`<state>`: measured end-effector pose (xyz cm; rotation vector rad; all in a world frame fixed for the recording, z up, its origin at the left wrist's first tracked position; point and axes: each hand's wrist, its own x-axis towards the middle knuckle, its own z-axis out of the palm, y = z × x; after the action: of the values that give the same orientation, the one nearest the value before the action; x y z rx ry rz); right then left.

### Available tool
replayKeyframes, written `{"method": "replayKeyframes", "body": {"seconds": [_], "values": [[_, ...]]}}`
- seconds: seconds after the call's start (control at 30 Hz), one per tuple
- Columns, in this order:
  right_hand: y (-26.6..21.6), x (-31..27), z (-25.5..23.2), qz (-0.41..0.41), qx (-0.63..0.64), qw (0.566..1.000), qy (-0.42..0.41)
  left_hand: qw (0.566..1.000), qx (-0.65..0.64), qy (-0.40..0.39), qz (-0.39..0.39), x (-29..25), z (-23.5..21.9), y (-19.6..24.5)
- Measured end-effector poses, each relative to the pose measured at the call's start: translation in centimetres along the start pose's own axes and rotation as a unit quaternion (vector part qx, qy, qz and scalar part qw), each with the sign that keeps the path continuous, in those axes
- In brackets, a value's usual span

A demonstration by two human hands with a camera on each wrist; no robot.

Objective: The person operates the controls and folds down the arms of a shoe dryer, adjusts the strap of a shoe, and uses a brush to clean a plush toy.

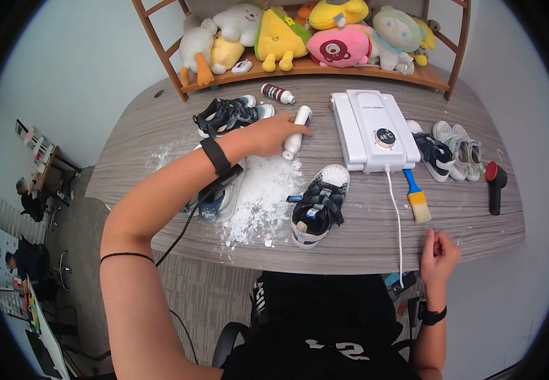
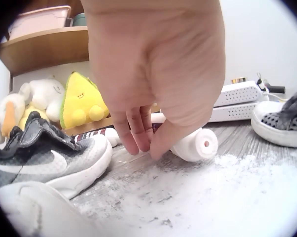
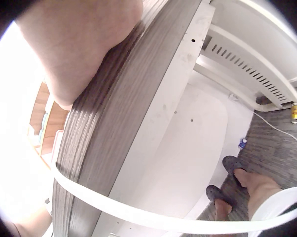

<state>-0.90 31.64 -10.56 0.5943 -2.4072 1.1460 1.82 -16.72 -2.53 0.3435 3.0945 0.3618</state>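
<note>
My left hand (image 1: 274, 134) reaches across to a white bottle (image 1: 292, 145) lying on its side, with the index finger stretched over it. In the left wrist view, the fingers and thumb (image 2: 160, 148) point down beside the bottle (image 2: 200, 144), thumb overlapping it, with its nozzle end toward the camera. Loose white powder (image 1: 265, 190) covers the tabletop below. A grey sneaker (image 1: 214, 206) lies partly hidden under my left forearm. My right hand (image 1: 439, 256) rests at the table's front edge, fingers loosely curled, holding nothing.
A black-and-white strap shoe (image 1: 319, 212) stands front centre. Behind are dark sneakers (image 1: 227, 117) and a brown-labelled bottle (image 1: 277, 94). Rightward are a white box-like device (image 1: 372, 130) reading 46°C, its cord, a brush (image 1: 419, 206), more shoes (image 1: 458, 149) and a red-and-black tool (image 1: 495, 187).
</note>
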Motion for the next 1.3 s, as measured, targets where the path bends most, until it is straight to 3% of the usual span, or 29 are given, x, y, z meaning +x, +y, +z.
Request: {"method": "replayKeyframes", "body": {"seconds": [0.03,0.17,0.23,0.27,0.37,0.43,0.5,0.53,0.63,0.67,0.8,0.87,1.3], "values": [[0.1,0.1,0.0,-0.002,0.0,1.0,0.0,0.997,0.057,-0.032,-0.037,0.0,-0.3,0.6],[0.0,0.0,-0.3,-0.012,-0.018,1.0,-0.003,0.996,0.089,-0.008,-0.015,1.0,-0.1,1.9],[-0.1,0.2,-0.2,-0.017,-0.018,1.0,-0.005,0.987,0.152,-0.031,-0.049,1.8,-0.4,2.4],[0.0,0.1,-0.2,-0.015,-0.013,1.0,-0.004,0.989,0.141,0.025,-0.019,1.6,-0.4,2.6],[0.1,0.1,-0.2,-0.015,-0.009,1.0,-0.004,0.989,0.135,0.015,-0.052,1.8,-1.1,3.2],[0.2,0.1,-0.1,-0.015,-0.008,1.0,-0.005,0.993,0.098,0.05,-0.051,1.9,-1.0,2.7],[0.3,0.0,-0.1,-0.022,-0.011,1.0,-0.002,0.979,0.053,0.195,0.005,2.2,-0.9,2.2],[0.4,0.0,0.0,-0.021,-0.011,1.0,-0.003,0.98,0.052,0.194,0.005,2.3,-0.9,2.0],[0.3,0.0,0.0,-0.016,-0.004,1.0,-0.001,0.966,-0.144,0.169,-0.134,2.7,-1.3,1.7],[0.2,0.0,-0.1,-0.024,-0.007,1.0,-0.001,0.963,-0.139,0.169,-0.159,2.8,-1.5,1.8],[0.4,0.1,0.0,-0.022,-0.004,1.0,-0.003,0.955,-0.16,0.193,-0.156,3.2,-1.2,1.2],[0.6,0.0,0.0,-0.022,-0.005,1.0,-0.005,0.946,-0.217,0.14,-0.195,3.3,-1.3,1.4],[0.7,0.0,0.0,-0.032,-0.025,0.999,0.0,0.946,-0.237,0.033,-0.218,5.2,-0.5,-1.1]]}}
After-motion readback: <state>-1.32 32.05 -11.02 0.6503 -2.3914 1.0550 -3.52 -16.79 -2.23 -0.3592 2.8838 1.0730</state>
